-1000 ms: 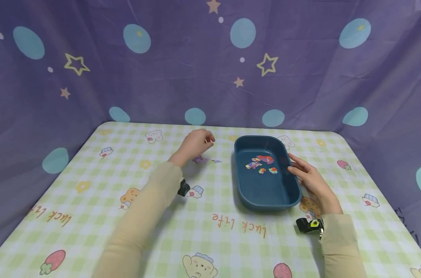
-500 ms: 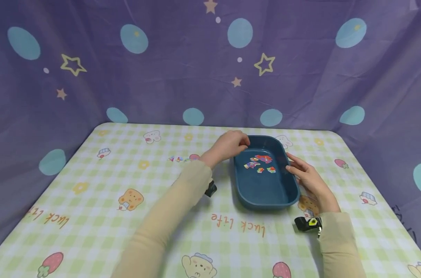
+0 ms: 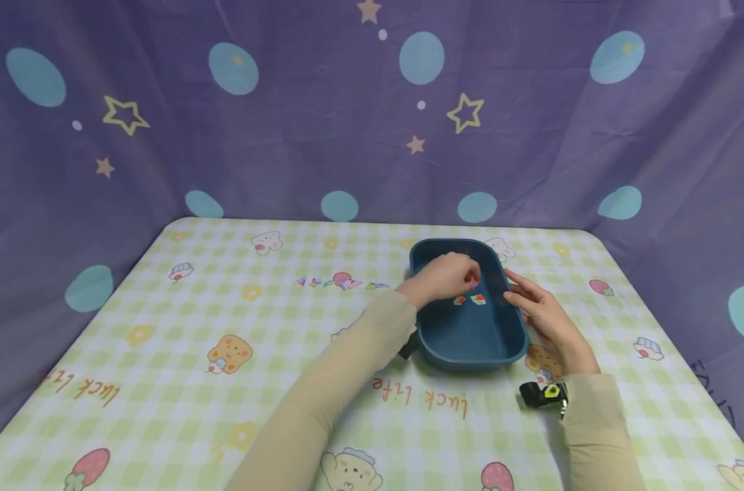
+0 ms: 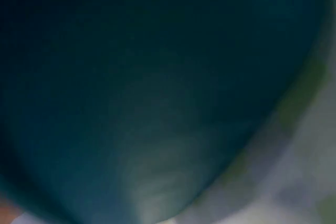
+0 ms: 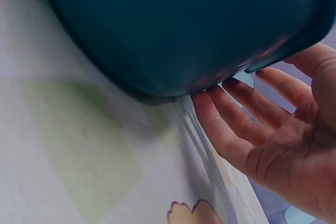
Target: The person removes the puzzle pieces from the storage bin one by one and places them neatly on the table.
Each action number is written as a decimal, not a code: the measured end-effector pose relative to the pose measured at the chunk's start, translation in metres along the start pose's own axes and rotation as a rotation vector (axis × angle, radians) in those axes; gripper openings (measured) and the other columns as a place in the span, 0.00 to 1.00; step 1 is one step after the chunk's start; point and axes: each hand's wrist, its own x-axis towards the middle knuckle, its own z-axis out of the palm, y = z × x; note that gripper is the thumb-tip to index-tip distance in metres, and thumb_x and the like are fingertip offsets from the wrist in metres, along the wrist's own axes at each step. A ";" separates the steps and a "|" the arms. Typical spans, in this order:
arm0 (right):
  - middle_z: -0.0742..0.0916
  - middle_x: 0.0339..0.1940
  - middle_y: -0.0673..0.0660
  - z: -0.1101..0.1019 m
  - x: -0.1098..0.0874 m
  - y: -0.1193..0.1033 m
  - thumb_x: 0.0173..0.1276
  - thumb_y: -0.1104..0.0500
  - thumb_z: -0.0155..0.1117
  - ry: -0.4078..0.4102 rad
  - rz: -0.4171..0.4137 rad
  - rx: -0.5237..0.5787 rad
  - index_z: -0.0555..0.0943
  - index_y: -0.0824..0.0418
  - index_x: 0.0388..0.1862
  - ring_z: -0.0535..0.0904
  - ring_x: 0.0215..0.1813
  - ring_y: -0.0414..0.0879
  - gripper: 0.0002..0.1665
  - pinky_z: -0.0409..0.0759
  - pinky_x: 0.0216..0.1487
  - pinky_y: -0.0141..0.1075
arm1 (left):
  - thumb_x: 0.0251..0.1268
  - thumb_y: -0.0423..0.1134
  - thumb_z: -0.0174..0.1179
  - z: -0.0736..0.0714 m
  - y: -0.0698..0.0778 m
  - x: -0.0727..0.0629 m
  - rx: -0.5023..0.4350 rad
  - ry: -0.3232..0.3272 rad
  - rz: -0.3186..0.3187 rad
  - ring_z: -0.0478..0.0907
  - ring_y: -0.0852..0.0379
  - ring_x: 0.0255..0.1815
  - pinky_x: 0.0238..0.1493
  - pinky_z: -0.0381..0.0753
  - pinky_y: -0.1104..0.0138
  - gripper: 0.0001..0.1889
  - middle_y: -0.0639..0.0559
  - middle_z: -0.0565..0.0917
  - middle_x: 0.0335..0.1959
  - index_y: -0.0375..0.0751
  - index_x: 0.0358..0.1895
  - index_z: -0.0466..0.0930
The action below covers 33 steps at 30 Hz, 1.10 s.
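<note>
My left hand (image 3: 448,278) reaches down inside the dark teal plastic tub (image 3: 472,344), its fingers bent. A red piece (image 3: 473,283) shows right at its fingertips; I cannot tell whether they pinch it. Two more small, flat, brightly printed pieces, one of them the near-right piece (image 3: 479,299), lie on the tub floor. Others there are hidden by the hand. At the tub's right side, my right hand (image 3: 546,317) holds the wall, with thumb at the rim and fingers (image 5: 220,129) against the outside. The left wrist view is mostly filled by the blurred tub (image 4: 157,103).
Several similar colourful pieces, such as the right-end piece (image 3: 376,286), lie in a row on the table left of the tub. A checked cartoon-print cloth (image 3: 181,354) covers the table. Behind it hangs a purple curtain (image 3: 286,157) with stars and blue ovals.
My left hand has moved right, from over the row of pieces across the tub's left rim and down into the tub. The right hand stays at the tub's right side.
</note>
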 end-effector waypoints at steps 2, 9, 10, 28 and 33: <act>0.61 0.70 0.65 0.000 0.000 0.000 0.68 0.47 0.52 -0.001 -0.005 -0.009 0.52 0.48 0.72 0.57 0.67 0.57 0.37 0.67 0.53 0.38 | 0.61 0.41 0.57 0.005 0.004 0.005 0.010 -0.044 0.014 0.75 0.65 0.36 0.39 0.74 0.73 0.11 0.58 0.79 0.39 0.48 0.46 0.80; 0.63 0.68 0.64 0.000 0.001 0.003 0.68 0.46 0.52 -0.005 -0.014 -0.015 0.53 0.47 0.72 0.61 0.64 0.51 0.36 0.72 0.43 0.26 | 0.62 0.44 0.57 0.014 0.010 0.011 0.063 -0.177 0.046 0.74 0.63 0.46 0.49 0.72 0.72 0.15 0.58 0.77 0.46 0.49 0.52 0.78; 0.63 0.68 0.64 0.000 0.001 0.003 0.68 0.46 0.52 -0.005 -0.014 -0.014 0.53 0.47 0.72 0.61 0.64 0.52 0.36 0.72 0.43 0.26 | 0.62 0.44 0.56 0.015 0.009 0.011 0.065 -0.191 0.052 0.73 0.63 0.48 0.51 0.71 0.71 0.16 0.58 0.77 0.48 0.49 0.54 0.77; 0.62 0.69 0.64 -0.001 0.000 0.005 0.67 0.44 0.53 -0.012 -0.013 -0.002 0.53 0.46 0.72 0.62 0.64 0.50 0.37 0.70 0.45 0.26 | 0.60 0.43 0.59 0.034 -0.002 0.013 0.163 -0.204 0.198 0.73 0.65 0.41 0.45 0.71 0.72 0.14 0.59 0.77 0.41 0.50 0.49 0.79; 0.63 0.69 0.64 -0.002 0.001 0.005 0.67 0.45 0.52 -0.014 -0.020 -0.007 0.53 0.45 0.72 0.64 0.62 0.46 0.37 0.71 0.45 0.26 | 0.58 0.42 0.61 0.033 -0.002 0.013 0.173 -0.183 0.194 0.73 0.64 0.38 0.45 0.71 0.71 0.12 0.58 0.77 0.39 0.50 0.46 0.81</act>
